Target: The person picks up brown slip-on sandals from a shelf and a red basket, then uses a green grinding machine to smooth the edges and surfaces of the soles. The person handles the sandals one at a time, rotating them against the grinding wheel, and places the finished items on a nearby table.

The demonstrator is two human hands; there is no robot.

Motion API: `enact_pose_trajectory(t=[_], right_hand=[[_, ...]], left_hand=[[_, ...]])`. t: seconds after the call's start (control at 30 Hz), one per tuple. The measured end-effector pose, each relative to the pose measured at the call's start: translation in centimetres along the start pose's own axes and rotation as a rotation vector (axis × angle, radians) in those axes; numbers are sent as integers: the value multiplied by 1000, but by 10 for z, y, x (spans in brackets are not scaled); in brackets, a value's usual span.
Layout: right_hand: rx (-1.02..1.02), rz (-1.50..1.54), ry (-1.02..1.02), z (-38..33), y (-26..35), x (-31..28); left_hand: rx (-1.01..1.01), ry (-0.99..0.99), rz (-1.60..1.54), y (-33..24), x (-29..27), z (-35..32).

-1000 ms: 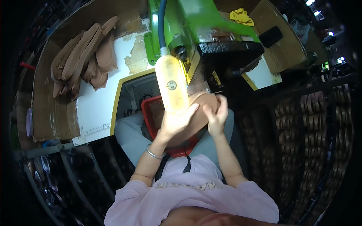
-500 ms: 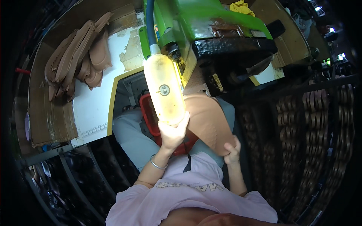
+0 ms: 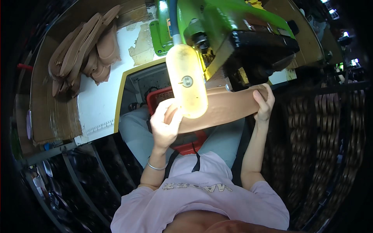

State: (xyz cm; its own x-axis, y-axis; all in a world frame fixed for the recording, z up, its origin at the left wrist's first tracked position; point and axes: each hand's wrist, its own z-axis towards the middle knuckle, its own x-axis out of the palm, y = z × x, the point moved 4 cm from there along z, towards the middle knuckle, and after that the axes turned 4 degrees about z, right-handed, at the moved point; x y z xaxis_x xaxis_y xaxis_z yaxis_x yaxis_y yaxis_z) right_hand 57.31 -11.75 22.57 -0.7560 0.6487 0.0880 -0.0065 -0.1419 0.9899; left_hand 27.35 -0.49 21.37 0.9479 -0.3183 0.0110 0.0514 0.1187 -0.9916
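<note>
A brown insole [image 3: 229, 106] is stretched crosswise in front of me, long and gently curved. My left hand [image 3: 164, 125] pinches its left end between thumb and fingers. Around the right end, my right hand [image 3: 265, 105] is closed, thumb on the near side. The insole's far edge lies up against the underside of the black head of a green machine [image 3: 268, 42]; whether they touch I cannot tell. A glowing oblong lamp [image 3: 190, 95] on a dark flexible neck hangs over the insole's left part and hides some of it.
Several more brown insoles [image 3: 79, 50] are piled at the left of the white worktop [image 3: 97, 105], against a cardboard wall [image 3: 50, 120]. Below the worktop's yellow-edged cutout, a red basket [image 3: 153, 99] stands between my legs. Racks of brown pieces [image 3: 297, 136] fill the right side.
The insole has turned from slanting down to the right to lying nearly level. My right hand has risen toward the machine; my left hand has shifted left and up slightly. The view has shifted a little.
</note>
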Motion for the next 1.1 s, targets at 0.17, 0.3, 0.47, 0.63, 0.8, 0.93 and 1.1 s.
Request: enact_pose_trajectory(t=[0.17, 0.3, 0.47, 0.63, 0.8, 0.93, 1.1], right_hand=[[-26, 19, 188, 9, 12, 46], [-21, 43, 295, -4, 6, 77], [98, 39, 382, -25, 5, 111], [-19, 1, 328, -31, 24, 144], [-42, 136, 178, -32, -8, 147], [-49, -155, 170, -40, -22, 117], [-97, -694, 449, -23, 65, 59]], left_hand=[[6, 26, 7, -3, -34, 2], [-35, 30, -10, 5, -76, -5], [-130, -66, -114, 22, -115, -26], [-189, -129, -127, 45, -128, -71], [-439, 10, -163, 71, -77, -139], [-587, 129, -231, 72, -6, -145], [-496, 315, -94, 92, 12, -106]])
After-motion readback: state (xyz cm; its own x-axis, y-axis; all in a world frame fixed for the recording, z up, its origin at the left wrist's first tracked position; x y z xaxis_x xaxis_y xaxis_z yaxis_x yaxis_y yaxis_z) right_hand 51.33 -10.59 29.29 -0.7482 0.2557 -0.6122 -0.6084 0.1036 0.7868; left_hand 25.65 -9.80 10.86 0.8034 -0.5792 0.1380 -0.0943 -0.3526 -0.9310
